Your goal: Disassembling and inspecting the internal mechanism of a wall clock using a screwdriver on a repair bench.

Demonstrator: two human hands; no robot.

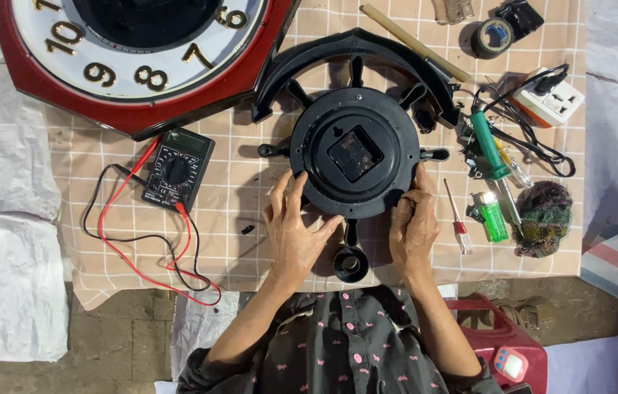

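A round black clock body (355, 152), shaped like a ship's wheel with spokes, lies back-up on the checked cloth (236, 233). A square movement sits in its middle. My left hand (293, 232) rests flat against the clock's lower left rim, fingers spread. At the lower right rim, my right hand (412, 226) grips the edge with curled fingers. A black arched frame piece (356, 52) lies just beyond the clock. Between my hands, a small black round base (351, 264) stands at the end of the bottom spoke.
A big red octagonal wall clock (133, 58) fills the top left. A black multimeter (177, 169) with red and black leads lies left. At the right are a green soldering iron (490, 149), a small screwdriver (458, 219), a green lighter (493, 217), a power strip (551, 98) and tape roll (493, 36).
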